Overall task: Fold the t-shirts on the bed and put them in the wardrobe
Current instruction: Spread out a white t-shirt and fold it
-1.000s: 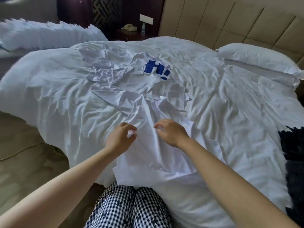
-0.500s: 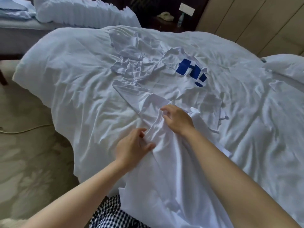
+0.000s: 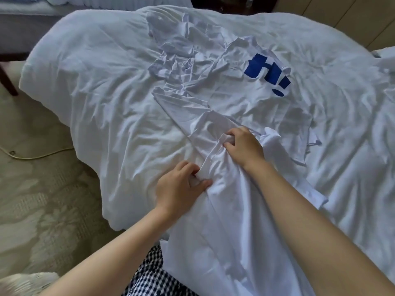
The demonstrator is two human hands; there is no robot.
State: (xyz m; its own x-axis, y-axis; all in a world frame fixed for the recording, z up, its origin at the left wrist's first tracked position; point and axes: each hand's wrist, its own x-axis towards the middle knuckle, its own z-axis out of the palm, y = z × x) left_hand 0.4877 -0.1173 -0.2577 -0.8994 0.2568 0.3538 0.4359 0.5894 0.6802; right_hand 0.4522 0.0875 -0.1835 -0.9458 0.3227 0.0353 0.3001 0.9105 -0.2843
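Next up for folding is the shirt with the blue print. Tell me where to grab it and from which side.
Take the shirt with the blue print by its collar end, the raised edge just left of the print, reaching from the near side over the white shirt that the left hand and right hand grip. Its lower body looks tucked under that shirt, so lifting from the top probably frees it most easily.

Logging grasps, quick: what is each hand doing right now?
Left hand: closed, pinching the white t-shirt.
Right hand: closed, gripping a bunched fold of the same t-shirt.
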